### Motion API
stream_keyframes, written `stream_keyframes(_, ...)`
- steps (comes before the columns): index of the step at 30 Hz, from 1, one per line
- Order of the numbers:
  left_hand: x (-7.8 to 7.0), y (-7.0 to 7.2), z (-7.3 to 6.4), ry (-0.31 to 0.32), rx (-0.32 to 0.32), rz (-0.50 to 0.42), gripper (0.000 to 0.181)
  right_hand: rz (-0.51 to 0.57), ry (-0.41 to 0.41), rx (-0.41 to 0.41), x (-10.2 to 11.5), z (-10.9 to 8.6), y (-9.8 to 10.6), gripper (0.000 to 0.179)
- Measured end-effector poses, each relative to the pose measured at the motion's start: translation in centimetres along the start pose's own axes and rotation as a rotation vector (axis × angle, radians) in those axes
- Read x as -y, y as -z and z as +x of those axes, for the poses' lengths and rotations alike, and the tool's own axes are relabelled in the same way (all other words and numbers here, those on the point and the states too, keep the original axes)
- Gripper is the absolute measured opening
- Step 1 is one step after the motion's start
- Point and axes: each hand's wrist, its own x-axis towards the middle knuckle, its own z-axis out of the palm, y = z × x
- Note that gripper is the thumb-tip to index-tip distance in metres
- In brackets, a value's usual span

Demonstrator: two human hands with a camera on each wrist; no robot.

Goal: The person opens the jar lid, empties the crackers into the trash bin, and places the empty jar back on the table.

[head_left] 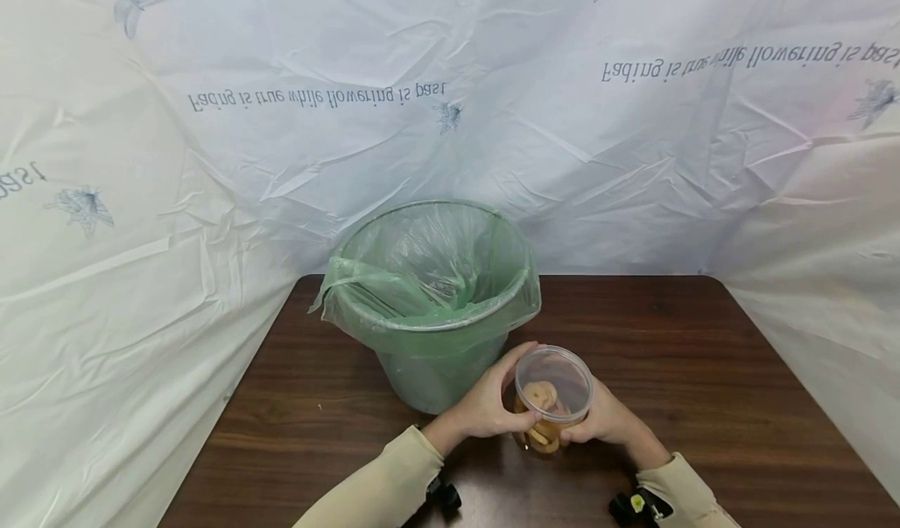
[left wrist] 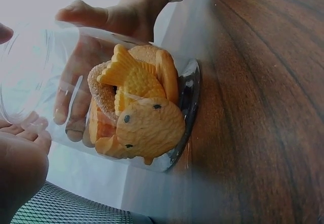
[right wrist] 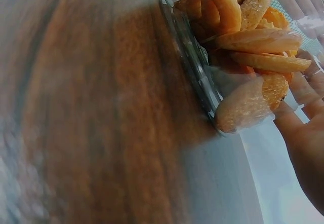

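A clear round plastic jar (head_left: 575, 387) is between my two hands, its circular top tilted toward the head camera. My left hand (head_left: 485, 407) grips its left side, thumb across the front near the rim. On the opposite side my right hand (head_left: 608, 419) holds the wall, thumb low at the front. Several cookie-like pieces lie inside the jar's lower part: a yellow fish-shaped one (left wrist: 142, 79), a round face-shaped one (left wrist: 152, 127) with dark dots, and a sugary-looking ring (left wrist: 101, 95). Whether a lid covers the top, or the base touches the table, I cannot tell.
A mesh waste bin (head_left: 422, 372) lined with a translucent green bag (head_left: 394, 337) stands just left of the jar, behind my left hand. Dark wood table (head_left: 703, 356) extends to the right. White printed sheeting (head_left: 534, 122) hangs behind and along both sides.
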Motion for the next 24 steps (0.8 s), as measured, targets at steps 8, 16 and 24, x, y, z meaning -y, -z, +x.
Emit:
stream_keyframes(8, -0.03, -0.18, -0.16, 0.01, -0.024, 0.008, 0.087, 0.03, 0.023, 0.007, -0.15, 0.13, -0.05, 0.106)
stream_keyframes(16, -0.29, -0.23, -0.14, 0.02, -0.044, 0.026, 0.087, -0.004, 0.019, -0.003, -0.15, 0.02, -0.01, 0.106)
stream_keyframes(24, -0.42, -0.21, -0.2, 0.043, -0.052, 0.057, 0.088, -0.004, 0.025, -0.001, -0.15, 0.01, 0.05, 0.106)
